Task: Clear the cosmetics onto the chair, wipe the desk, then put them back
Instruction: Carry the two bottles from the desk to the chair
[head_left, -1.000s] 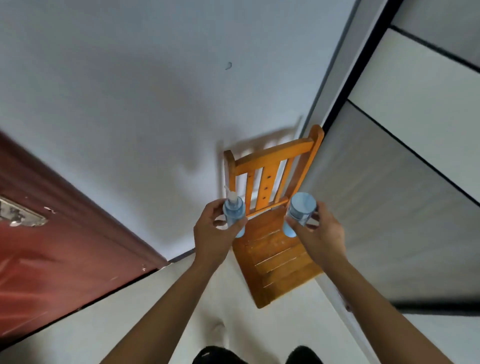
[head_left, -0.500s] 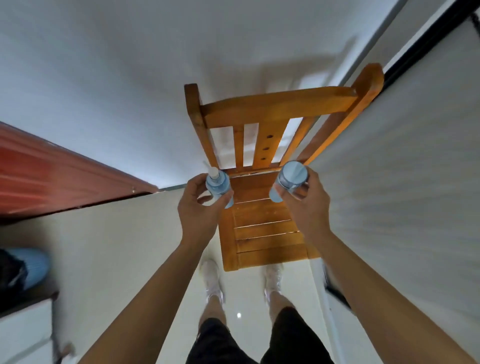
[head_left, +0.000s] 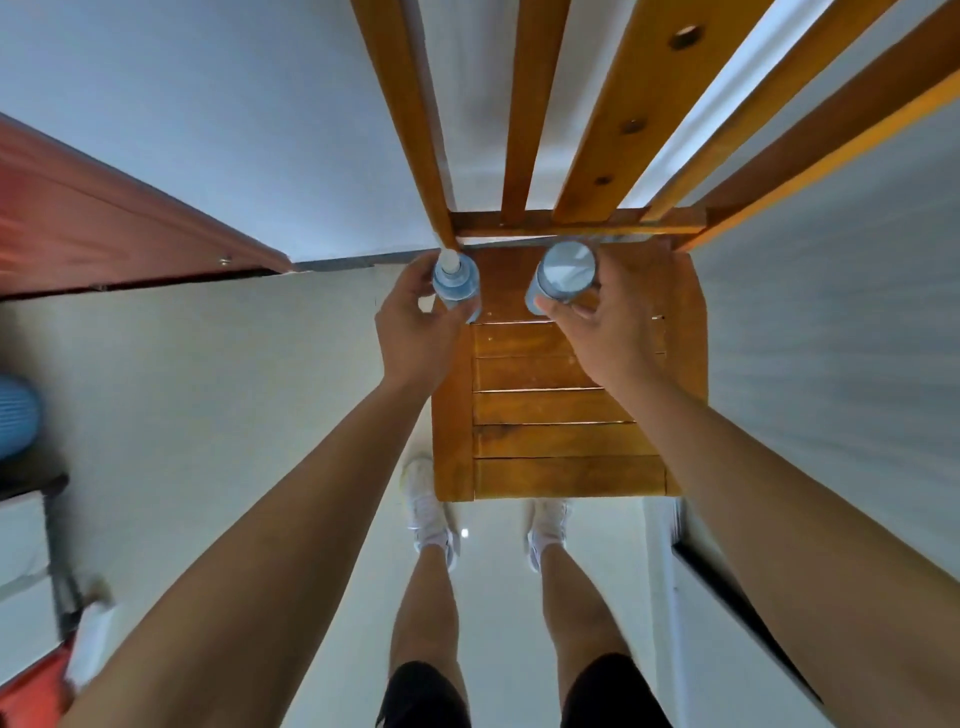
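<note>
Over the rear of the chair (head_left: 550, 441) seat, my left hand (head_left: 413, 338) is curled round a bottle (head_left: 456, 283) and my right hand (head_left: 610, 338) round a capped jar (head_left: 563, 273) — both upright, side by side, close to the backrest (head_left: 571, 224); whether their bases touch the wood I cannot tell. These are the only cosmetics I see, so I judge the clearing barely begun — releasing them, wiping the tabletop (out of view) and returning everything all remain.

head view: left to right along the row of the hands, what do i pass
dark red wooden door → left hand → pale blue bottle with white pump top → pale blue bottle with round flat cap → right hand
</note>
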